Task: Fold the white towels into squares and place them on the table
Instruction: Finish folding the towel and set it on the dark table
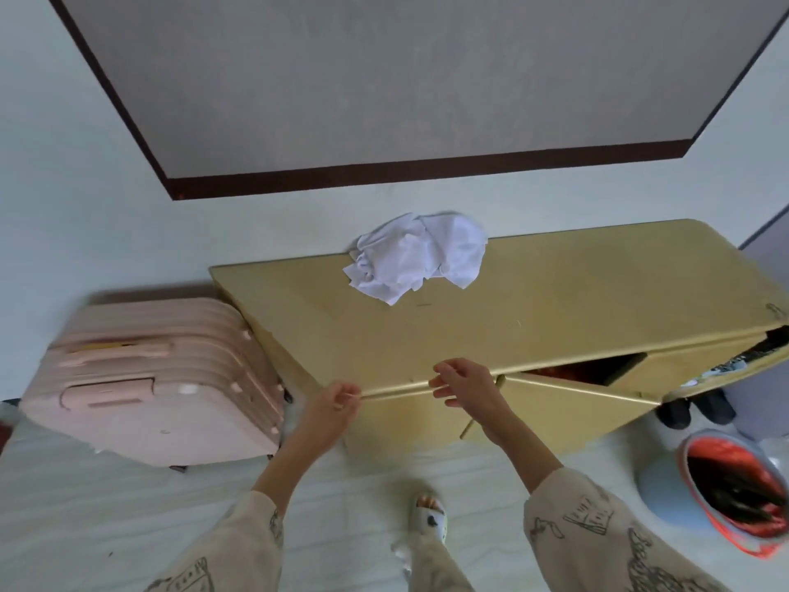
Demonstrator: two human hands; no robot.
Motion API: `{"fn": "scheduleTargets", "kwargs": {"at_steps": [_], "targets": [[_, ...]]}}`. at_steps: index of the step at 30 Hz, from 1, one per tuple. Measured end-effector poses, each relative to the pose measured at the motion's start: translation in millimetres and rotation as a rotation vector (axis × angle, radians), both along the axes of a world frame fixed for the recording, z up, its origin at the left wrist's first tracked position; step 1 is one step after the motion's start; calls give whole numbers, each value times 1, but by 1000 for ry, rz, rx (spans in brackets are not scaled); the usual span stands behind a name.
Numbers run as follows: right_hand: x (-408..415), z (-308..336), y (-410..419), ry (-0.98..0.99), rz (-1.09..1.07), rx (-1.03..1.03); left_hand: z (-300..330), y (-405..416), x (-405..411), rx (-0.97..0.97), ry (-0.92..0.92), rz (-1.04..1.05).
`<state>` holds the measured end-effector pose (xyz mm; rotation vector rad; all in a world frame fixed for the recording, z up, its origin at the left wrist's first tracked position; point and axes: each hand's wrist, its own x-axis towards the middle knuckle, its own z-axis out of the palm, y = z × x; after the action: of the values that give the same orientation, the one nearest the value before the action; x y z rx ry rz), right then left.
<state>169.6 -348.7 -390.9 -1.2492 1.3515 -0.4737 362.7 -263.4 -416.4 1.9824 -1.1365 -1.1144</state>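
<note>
the towel [416, 255] lies crumpled in a loose white heap on the far side of the table [555, 301], near its back edge and a little left of the middle, with one corner pointing toward the person; whether the heap is one cloth or several cannot be told. both hands hang at the near edge of the table, well short of the towel and holding nothing: the left hand [335, 401] has its fingers loosely curled, the right hand [459, 384] has its fingers relaxed and slightly spread. the step in hand looks like the first reach, and it would go best if each hand took a separate corner, shook the cloth out flat on the bare tabletop in front, then folded edge to edge so the square comes out even. below the tabletop a cabinet door [568, 403] stands ajar, showing something dark red inside that is too dim to name. a pink suitcase [162, 378] stands shut at the left. a bin [734, 493] at the right holds dark contents in an orange liner.
</note>
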Motion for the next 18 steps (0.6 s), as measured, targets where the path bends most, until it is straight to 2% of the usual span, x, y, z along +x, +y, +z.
{"fn": "scheduleTargets", "kwargs": {"at_steps": [6,11,15,18], "targets": [[-1,-12,-113,61,34,58,-23,-103,-3,138,-59,61],[16,-30,-172,97,94,138,-42,-174,6,152,-148,123],[33,-37,-225,132,122,125,-49,-245,23,137,-150,203],[46,-41,-261,158,98,107,-59,-298,36,121,-171,164]]}}
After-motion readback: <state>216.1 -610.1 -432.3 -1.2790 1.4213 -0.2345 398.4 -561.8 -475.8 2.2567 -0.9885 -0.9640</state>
